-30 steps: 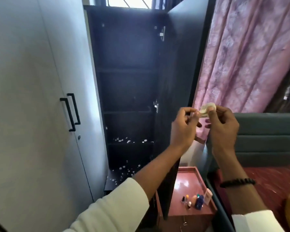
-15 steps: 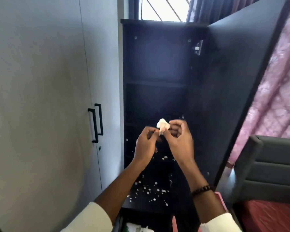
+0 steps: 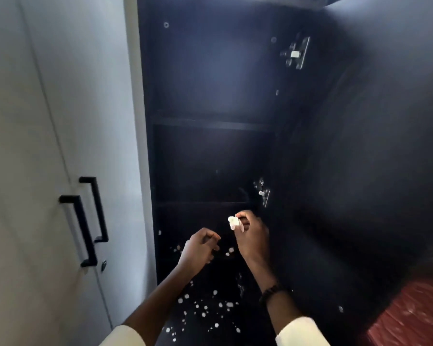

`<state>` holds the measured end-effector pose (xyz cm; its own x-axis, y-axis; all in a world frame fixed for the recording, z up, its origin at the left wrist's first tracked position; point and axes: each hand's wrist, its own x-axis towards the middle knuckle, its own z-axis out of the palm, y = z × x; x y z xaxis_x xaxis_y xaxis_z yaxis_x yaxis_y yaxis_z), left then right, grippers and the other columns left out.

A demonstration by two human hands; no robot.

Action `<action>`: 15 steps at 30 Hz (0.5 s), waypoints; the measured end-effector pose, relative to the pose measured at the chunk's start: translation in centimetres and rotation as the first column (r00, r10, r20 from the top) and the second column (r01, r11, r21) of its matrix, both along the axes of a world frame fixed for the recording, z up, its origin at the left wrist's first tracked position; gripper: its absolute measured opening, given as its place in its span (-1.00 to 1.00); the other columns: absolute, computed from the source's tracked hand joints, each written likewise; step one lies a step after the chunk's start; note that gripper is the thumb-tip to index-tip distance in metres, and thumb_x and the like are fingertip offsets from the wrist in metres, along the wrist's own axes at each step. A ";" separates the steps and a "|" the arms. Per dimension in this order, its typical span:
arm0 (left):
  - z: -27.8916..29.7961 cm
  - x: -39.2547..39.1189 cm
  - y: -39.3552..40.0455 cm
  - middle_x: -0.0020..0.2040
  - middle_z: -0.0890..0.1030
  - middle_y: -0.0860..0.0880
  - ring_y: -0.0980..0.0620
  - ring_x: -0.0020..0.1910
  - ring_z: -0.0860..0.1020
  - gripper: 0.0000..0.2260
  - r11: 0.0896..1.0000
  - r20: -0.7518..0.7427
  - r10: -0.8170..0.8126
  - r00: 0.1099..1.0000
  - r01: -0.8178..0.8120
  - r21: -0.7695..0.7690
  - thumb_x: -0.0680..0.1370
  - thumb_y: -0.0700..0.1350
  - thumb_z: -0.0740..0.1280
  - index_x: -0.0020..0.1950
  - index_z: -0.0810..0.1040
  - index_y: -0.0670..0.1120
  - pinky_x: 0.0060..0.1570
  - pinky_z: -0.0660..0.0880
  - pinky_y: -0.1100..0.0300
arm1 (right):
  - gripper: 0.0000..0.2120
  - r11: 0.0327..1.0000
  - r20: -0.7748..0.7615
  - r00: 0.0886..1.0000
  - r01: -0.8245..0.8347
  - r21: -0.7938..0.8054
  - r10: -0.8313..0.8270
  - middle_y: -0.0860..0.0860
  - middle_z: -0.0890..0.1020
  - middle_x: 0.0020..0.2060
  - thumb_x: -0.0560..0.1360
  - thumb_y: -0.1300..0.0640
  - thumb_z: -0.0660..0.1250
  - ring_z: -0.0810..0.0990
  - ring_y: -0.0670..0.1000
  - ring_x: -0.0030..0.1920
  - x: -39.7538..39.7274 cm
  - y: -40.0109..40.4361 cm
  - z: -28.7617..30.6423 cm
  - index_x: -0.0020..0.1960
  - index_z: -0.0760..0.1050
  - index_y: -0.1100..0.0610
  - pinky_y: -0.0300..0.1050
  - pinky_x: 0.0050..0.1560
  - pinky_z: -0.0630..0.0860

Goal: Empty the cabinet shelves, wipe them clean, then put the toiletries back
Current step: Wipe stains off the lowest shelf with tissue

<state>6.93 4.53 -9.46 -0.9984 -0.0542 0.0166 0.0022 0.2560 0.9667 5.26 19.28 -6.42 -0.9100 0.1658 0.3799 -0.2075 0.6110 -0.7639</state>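
Pinched in the right hand [image 3: 251, 236] is a small white crumpled wipe [image 3: 233, 222]; nothing is held by the loosely curled left hand [image 3: 200, 249]. White-spotted dark cabinet shelves [image 3: 205, 308] lie directly below and nearer, closest to the right hand.

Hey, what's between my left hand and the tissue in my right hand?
Nothing: in the head view only dark cabinet interior shows between the left hand and the tissue the right hand pinches.
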 end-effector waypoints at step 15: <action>3.2 -15.2 -3.3 -0.28 0.65 0.03 0.10 -0.41 0.51 -0.79 0.999 -0.081 0.017 0.997 -0.019 -0.026 0.60 -0.20 0.24 -0.09 0.58 0.07 -0.42 0.42 0.25 | -0.77 0.680 0.065 0.979 0.087 0.728 -0.194 0.05 0.62 -0.06 0.41 0.24 0.23 0.63 0.11 0.01 -17.4 0.6 -0.1 -0.04 0.62 0.08 -0.01 0.05 0.55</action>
<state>-8.24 1.18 -6.22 -0.9926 -0.0705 0.0986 0.0749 0.2828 0.9563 -12.17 19.92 -6.56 -0.9469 0.0210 0.3209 -0.0086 0.9959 -0.0905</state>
